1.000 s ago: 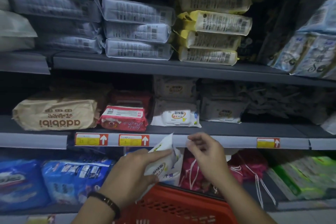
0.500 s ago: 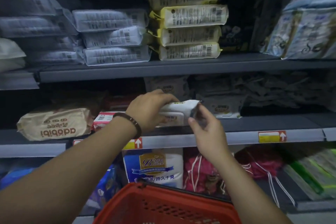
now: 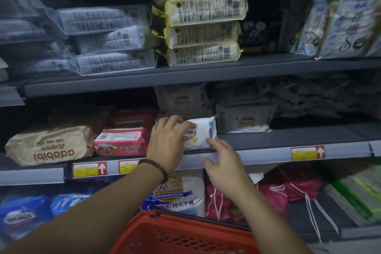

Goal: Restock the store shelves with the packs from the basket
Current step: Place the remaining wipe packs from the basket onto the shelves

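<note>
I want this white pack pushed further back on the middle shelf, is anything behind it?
Yes: a stack of similar white packs sits right behind the white pack your left hand holds; the red pack and grey pack flank it.

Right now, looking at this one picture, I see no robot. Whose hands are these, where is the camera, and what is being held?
There is no machine here: a person is working with two bare hands. The single picture comes from a camera worn on the person's head, looking forward and down.

The left hand, with a dark bracelet at the wrist, grips a white soft plastic pack at the front of the grey metal middle shelf. The right hand is open, its fingers by the pack's lower corner; I cannot tell whether they touch it.

To the left on that shelf lie a red soft pack and a beige soft pack. At the bottom edge is the red plastic basket.
</note>
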Available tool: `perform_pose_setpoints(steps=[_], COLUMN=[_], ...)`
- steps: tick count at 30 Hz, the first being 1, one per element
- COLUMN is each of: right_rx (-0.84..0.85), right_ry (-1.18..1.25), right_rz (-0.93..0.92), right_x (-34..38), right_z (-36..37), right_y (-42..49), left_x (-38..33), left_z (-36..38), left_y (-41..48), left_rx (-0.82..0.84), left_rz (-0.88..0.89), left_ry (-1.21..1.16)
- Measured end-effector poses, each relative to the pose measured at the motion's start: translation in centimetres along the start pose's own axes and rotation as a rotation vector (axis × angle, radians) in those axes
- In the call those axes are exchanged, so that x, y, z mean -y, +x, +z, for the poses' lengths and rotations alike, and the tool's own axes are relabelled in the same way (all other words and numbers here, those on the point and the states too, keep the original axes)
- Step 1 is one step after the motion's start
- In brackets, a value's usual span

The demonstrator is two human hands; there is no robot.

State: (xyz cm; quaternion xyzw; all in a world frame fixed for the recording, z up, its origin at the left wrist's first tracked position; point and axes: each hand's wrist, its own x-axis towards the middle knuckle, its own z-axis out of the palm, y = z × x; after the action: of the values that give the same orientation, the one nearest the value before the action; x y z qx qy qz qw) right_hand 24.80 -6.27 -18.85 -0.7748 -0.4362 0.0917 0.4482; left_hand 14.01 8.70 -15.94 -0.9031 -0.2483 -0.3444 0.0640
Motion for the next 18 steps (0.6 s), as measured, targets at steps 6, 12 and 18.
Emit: perform_pose_setpoints(steps=[6,12,18], right_rx=[-0.048,-0.096,0.316], right_ry=[-0.114,-0.142,-0.515], right_rz=[-0.029,-0.061,-0.140], right_x=[0.1,0.4,-1.1], right_z=[0.4,0.1,3.4], right_y=[-1.4,-4.8,-10.7], left_x=[-0.6,-1.9,-0.8], left_z=[-1.4,-6.0,-4.8], left_y=[0.4,-5.4,-17.3], left_rx=[0.172,0.296,0.943], left_rz=[-0.079,0.063,0.119], left_ry=[-0.256,-0.303,-0.218])
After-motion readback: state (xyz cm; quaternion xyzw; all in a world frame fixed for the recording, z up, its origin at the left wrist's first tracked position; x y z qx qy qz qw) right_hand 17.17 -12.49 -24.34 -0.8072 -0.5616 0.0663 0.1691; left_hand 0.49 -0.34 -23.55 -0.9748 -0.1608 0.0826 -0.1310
